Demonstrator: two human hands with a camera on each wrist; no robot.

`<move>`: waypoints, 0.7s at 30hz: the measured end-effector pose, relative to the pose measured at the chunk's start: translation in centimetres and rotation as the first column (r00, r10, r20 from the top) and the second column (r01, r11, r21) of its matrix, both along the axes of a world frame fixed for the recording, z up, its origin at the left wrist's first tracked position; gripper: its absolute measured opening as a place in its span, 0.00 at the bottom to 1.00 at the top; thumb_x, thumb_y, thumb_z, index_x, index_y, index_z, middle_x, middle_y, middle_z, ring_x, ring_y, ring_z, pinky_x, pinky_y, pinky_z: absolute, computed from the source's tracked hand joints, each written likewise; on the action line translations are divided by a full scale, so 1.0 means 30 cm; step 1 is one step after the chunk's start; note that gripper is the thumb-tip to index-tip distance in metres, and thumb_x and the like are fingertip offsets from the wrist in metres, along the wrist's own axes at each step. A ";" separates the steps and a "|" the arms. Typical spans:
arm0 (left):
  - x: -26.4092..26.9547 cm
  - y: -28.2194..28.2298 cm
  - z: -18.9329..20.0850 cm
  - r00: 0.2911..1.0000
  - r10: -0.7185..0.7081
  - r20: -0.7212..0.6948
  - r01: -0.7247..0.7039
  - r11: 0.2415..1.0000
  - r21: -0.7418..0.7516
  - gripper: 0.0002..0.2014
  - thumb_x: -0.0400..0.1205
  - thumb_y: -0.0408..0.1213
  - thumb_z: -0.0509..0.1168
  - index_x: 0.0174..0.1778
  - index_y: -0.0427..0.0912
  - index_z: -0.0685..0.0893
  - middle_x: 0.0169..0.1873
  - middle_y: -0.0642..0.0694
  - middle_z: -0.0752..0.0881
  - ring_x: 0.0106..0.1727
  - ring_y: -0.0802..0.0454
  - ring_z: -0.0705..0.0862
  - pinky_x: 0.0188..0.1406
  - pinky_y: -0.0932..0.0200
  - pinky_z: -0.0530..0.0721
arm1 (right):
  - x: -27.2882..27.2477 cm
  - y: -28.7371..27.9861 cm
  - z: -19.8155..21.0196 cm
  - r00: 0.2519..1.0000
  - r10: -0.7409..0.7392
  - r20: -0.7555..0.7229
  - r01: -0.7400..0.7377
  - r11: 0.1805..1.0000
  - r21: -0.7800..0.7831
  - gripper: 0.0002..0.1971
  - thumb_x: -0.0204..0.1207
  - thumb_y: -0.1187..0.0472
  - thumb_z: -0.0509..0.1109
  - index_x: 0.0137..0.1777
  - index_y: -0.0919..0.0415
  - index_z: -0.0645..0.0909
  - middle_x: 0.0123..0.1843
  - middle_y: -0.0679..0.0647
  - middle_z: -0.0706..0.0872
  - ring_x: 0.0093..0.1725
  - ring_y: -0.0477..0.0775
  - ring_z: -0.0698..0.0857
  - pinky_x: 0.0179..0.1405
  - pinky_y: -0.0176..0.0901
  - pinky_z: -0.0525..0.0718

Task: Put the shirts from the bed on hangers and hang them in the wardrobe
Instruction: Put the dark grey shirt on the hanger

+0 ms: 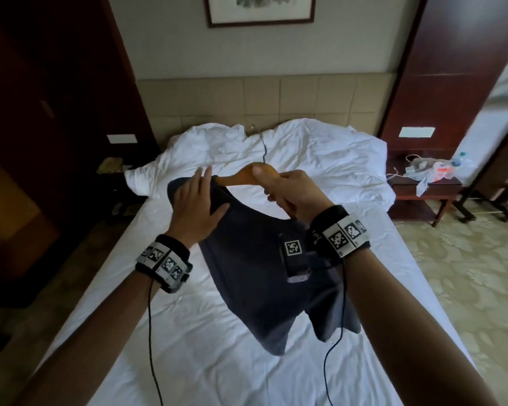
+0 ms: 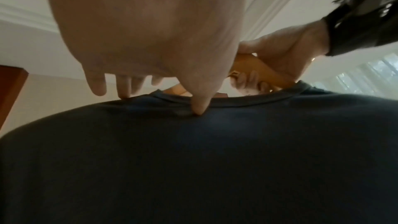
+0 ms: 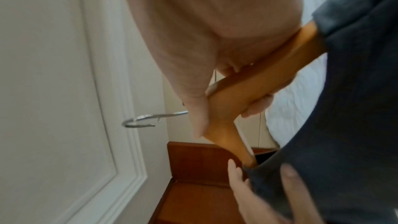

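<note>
Shirt [image 1: 247, 273] of dark navy knit, held in the air over the middle of the bed [image 1: 188, 361], hem hanging free just above the sheet and touching nothing else. Wide open room on both sides of it and in front.

Bed covered with a white, lightly creased sheet; a crumpled white duvet [image 1: 320, 159] piled at the far end against a beige padded headboard [image 1: 276, 98]. Tall dark red-brown wood panels [image 1: 452, 54] at both sides of the headboard. Pale patterned carpet [image 1: 467, 288] to the right, with a small dark nightstand [image 1: 423, 194] carrying plastic bags and a bottle.

Wooden hanger [image 1: 241, 175], smooth, honey-coloured and curved, with both arms going under the cloth at the neck opening. Thin metal hook [image 1: 264, 148] pointing away, toward the headboard.

Right hand [image 1: 288, 189] clenched round the middle of the hanger, thumb on top. Left hand [image 1: 198, 200] laid flat on the shirt's left shoulder, fingers straight, thumb tip [image 2: 199, 110] pressing the cloth just below the collar seam.
</note>
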State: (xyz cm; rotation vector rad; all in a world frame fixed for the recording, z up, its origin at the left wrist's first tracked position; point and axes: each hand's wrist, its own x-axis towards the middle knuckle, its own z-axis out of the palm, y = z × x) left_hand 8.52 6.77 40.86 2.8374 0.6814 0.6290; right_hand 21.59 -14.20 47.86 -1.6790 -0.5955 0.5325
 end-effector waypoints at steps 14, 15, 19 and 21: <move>-0.729 -0.019 0.046 0.991 0.131 0.009 -0.131 0.991 0.022 0.15 0.86 0.38 0.70 0.69 0.52 0.84 0.85 0.48 0.69 0.77 0.44 0.76 0.78 0.44 0.77 | -0.581 0.361 0.047 0.862 0.447 -0.239 -0.400 0.889 0.223 0.18 0.82 0.47 0.78 0.49 0.65 0.86 0.32 0.50 0.82 0.29 0.45 0.81 0.31 0.35 0.78; -0.798 0.008 0.064 0.990 0.137 0.024 -0.138 0.990 0.034 0.13 0.85 0.37 0.70 0.66 0.53 0.84 0.84 0.50 0.70 0.76 0.46 0.76 0.76 0.43 0.79 | -0.644 0.392 0.060 0.840 0.492 -0.229 -0.440 0.865 0.243 0.19 0.81 0.46 0.79 0.49 0.64 0.85 0.33 0.50 0.83 0.31 0.45 0.83 0.33 0.35 0.81; -1.081 0.091 0.151 0.959 0.199 0.203 -0.194 0.980 -0.043 0.11 0.86 0.40 0.72 0.62 0.53 0.81 0.76 0.57 0.74 0.71 0.56 0.79 0.69 0.49 0.84 | -0.906 0.541 0.110 0.771 0.615 -0.164 -0.572 0.783 0.246 0.25 0.74 0.40 0.83 0.58 0.61 0.85 0.44 0.52 0.89 0.49 0.53 0.89 0.58 0.51 0.88; -1.236 0.124 0.191 0.939 0.239 0.247 -0.234 0.971 -0.049 0.07 0.88 0.43 0.68 0.60 0.50 0.81 0.71 0.57 0.77 0.64 0.58 0.82 0.62 0.51 0.86 | -1.045 0.635 0.142 0.750 0.644 -0.148 -0.607 0.761 0.229 0.25 0.75 0.40 0.82 0.59 0.61 0.86 0.43 0.51 0.89 0.48 0.52 0.89 0.55 0.51 0.87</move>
